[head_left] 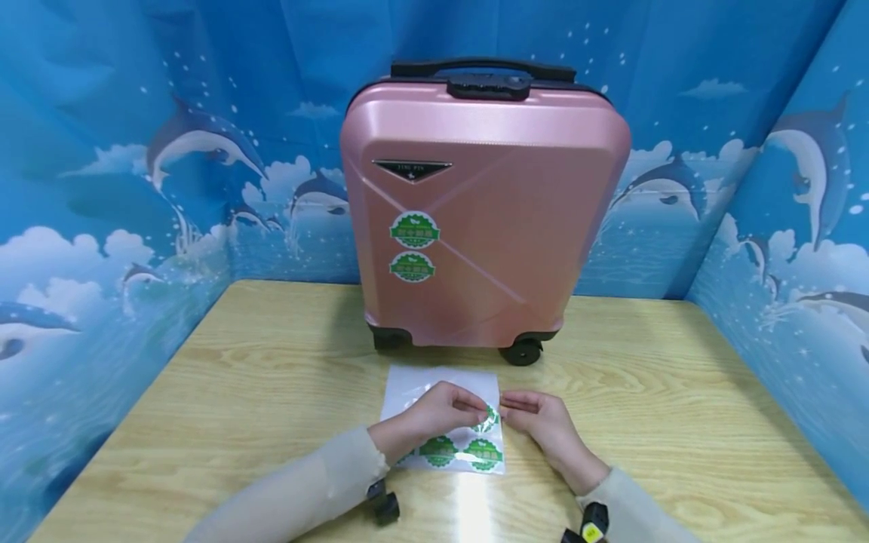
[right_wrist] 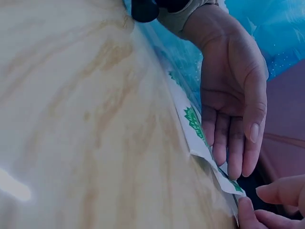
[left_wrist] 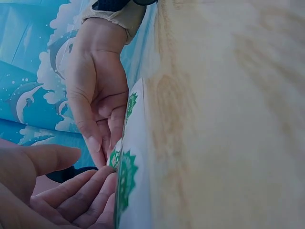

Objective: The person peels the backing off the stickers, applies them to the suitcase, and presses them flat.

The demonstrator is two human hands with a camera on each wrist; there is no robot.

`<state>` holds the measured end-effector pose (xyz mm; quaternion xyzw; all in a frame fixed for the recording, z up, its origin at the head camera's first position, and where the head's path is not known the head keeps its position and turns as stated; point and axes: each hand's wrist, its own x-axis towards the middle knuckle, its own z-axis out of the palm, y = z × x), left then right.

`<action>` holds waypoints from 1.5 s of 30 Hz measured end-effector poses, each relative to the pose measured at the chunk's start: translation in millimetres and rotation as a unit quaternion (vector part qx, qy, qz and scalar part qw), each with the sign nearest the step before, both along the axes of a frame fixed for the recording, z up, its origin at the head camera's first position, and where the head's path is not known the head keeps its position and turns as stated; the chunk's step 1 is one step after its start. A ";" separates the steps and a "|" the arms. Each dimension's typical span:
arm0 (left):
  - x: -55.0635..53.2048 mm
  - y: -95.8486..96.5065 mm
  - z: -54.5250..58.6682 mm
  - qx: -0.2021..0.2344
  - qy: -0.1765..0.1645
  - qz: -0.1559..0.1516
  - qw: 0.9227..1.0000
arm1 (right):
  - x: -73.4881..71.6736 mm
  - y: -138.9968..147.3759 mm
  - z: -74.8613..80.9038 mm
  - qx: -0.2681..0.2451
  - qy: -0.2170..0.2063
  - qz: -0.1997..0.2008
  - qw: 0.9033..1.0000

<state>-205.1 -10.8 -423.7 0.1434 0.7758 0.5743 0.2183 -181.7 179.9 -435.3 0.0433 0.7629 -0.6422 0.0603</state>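
A white sheet of round green stickers (head_left: 437, 461) lies on the table, its right edge bent upward in the right wrist view. My left hand (head_left: 444, 413) is over the sheet, fingers nearly straight and fingertips at a green sticker (head_left: 486, 419) near the right edge; its thumb stands apart from the fingers in the left wrist view. From the right, my right hand (head_left: 546, 426) pinches the raised edge with its fingertips (right_wrist: 245, 210). Both hands' fingertips are close together there.
Behind the sheet a pink suitcase (head_left: 489, 226) stands upright on black wheels. Two green stickers (head_left: 415, 229) are on its front, one above the other. Wood-grain tabletop (head_left: 258, 392) surrounds the sheet, with a blue dolphin-print curtain (head_left: 285, 151) around the back and sides.
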 end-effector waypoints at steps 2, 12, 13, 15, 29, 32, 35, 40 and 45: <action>0.6 0.1 -0.3 0.005 0.003 0.000 1.000 | 0.8 0.9 0.1 -0.047 -0.019 0.007 0.999; 1.9 0.7 1.5 -0.026 0.014 0.003 1.000 | 0.3 0.7 2.1 -0.041 -0.041 0.069 0.996; 2.1 0.8 1.7 -0.031 0.017 0.003 0.999 | 0.4 0.3 1.9 -0.028 -0.037 0.073 0.996; 2.5 1.0 2.2 -0.041 0.024 0.003 0.999 | 0.5 -0.4 1.3 -0.008 -0.028 0.079 0.996; 5.3 2.4 7.0 -0.092 0.096 -0.013 0.991 | 1.2 3.2 1.8 -0.128 -0.076 0.108 0.983; 5.5 1.9 7.7 -0.098 0.105 -0.010 0.990 | 1.6 4.5 3.1 -0.162 -0.085 0.124 0.975; 5.3 0.8 8.2 -0.100 0.111 -0.007 0.989 | 1.6 5.5 3.0 -0.182 -0.085 0.143 0.969; 5.5 -2.0 9.0 -0.097 0.129 -0.010 0.987 | 1.7 5.8 2.8 -0.191 -0.077 0.160 0.965; 6.1 -3.6 10.2 -0.102 0.138 -0.011 0.985 | 2.8 3.4 4.3 -0.180 -0.074 0.151 0.969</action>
